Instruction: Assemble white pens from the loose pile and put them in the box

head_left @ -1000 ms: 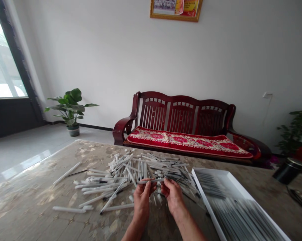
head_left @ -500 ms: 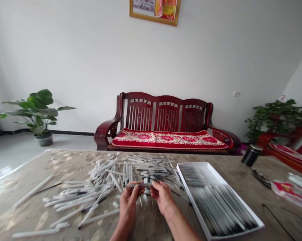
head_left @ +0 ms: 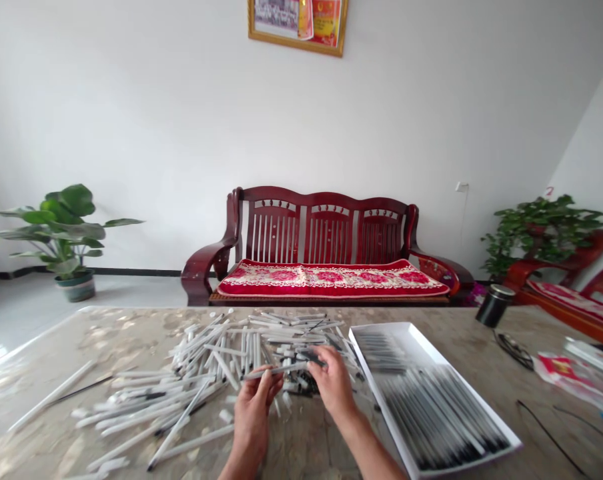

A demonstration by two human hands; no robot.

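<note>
The curled fingers of the left hand (head_left: 251, 417) grasp a slim white plastic pen (head_left: 276, 370) at lower centre, and the right hand (head_left: 334, 385) pinches its far end. Behind them, a loose heap of white pen tubes (head_left: 216, 353) lies on a mottled stone tabletop (head_left: 106, 333). At lower right, a white rectangular tray (head_left: 379, 400) holds rows of dark-tipped pens (head_left: 431, 407).

The pen barrels (head_left: 201, 357) are white with black tips, the bench cushion (head_left: 331, 280) red with pink flowers.
</note>
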